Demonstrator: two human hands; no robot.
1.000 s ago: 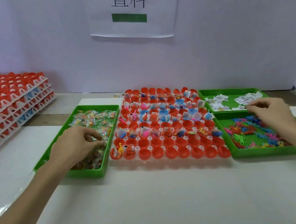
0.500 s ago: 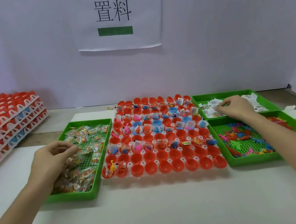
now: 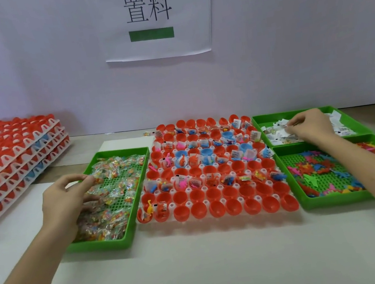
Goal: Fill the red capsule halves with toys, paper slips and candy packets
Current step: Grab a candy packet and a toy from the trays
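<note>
left hand (image 3: 65,201) is in the green candy tray (image 3: 104,244), thumb and forefinger pinched on a clear candy packet (image 3: 96,178), other fingers resting on the pile. right hand (image 3: 310,126) is in the back-right tray of paper slips (image 3: 275,134), fingertips pinched on one slip. red capsule halves (image 3: 215,207) sit in the white rack between the trays, front rows mostly empty; wall sign (image 3: 155,17) reads "置料" over a green bar.

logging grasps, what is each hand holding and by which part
Left hand pinches a candy packet by its edge; right hand pinches among paper slips, hold unclear.
</note>
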